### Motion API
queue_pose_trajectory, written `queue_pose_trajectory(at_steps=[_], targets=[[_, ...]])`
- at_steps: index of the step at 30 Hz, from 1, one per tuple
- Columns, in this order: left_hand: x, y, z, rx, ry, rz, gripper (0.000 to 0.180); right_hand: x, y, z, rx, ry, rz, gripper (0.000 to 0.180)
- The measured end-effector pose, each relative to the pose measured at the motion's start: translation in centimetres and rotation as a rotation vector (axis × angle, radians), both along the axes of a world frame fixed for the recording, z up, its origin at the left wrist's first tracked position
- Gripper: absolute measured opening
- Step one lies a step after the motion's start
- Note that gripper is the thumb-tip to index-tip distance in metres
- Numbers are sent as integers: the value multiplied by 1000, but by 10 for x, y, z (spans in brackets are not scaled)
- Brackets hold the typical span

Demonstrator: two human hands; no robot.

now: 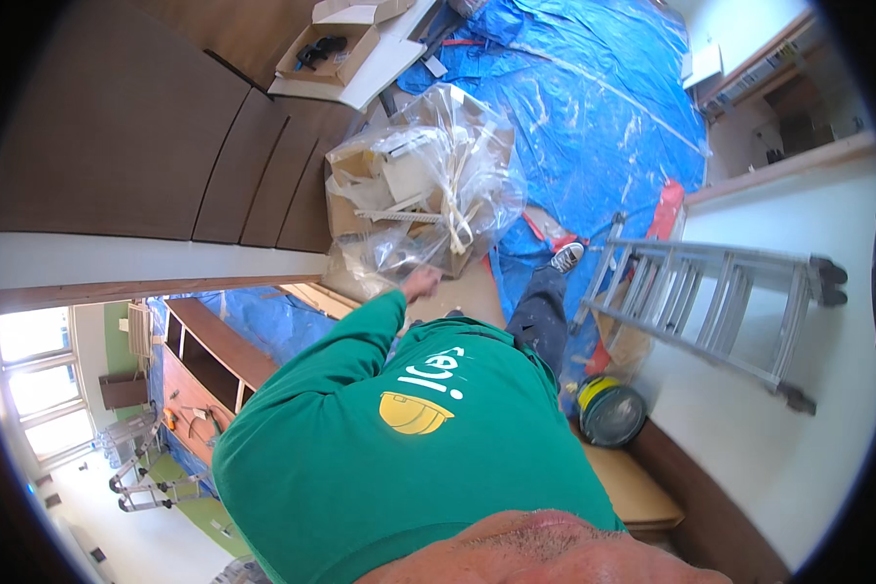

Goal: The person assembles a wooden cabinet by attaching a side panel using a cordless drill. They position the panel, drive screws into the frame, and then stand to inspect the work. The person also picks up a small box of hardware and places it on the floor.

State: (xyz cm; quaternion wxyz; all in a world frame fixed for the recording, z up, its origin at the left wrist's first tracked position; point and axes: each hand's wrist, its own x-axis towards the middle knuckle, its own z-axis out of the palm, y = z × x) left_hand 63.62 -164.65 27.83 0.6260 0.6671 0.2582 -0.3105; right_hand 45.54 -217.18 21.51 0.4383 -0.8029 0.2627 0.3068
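My left hand [421, 282], at the end of a green sleeve, is in front of my body with its fingers partly bent. Just beyond it is a big clear plastic bag [455, 200] stuffed with white and tan scraps, slatted white pieces and cardboard. The hand overlaps the bag's near edge, but whether it touches or grips the plastic does not show. My right hand is out of sight. One sneaker [567, 257] of mine rests at the edge of a blue tarp [603, 88].
An aluminium stepladder [700, 302] leans by the white wall at right, near a round black-and-yellow container [611, 411]. Brown cabinet panels [117, 146] stand at left. An open cardboard box [331, 54] sits on a white board. Through an opening, a wooden shelf unit [204, 389] shows.
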Motion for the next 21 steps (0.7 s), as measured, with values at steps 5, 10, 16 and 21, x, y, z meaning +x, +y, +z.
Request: queue_pose_trajectory(at_steps=[5, 10, 16, 21], targets=[[-75, 6, -40, 217, 464, -276, 37, 105, -75, 3, -37, 30, 350, 22], [31, -76, 0, 232, 389, -188, 37, 300, -186, 28, -265, -172, 912, 21], [270, -175, 31, 139, -5, -18, 37, 558, -247, 106, 237, -103, -484, 29], [430, -233, 33, 201, -373, -176, 37, 707, -244, 135, 244, -199, -359, 31]])
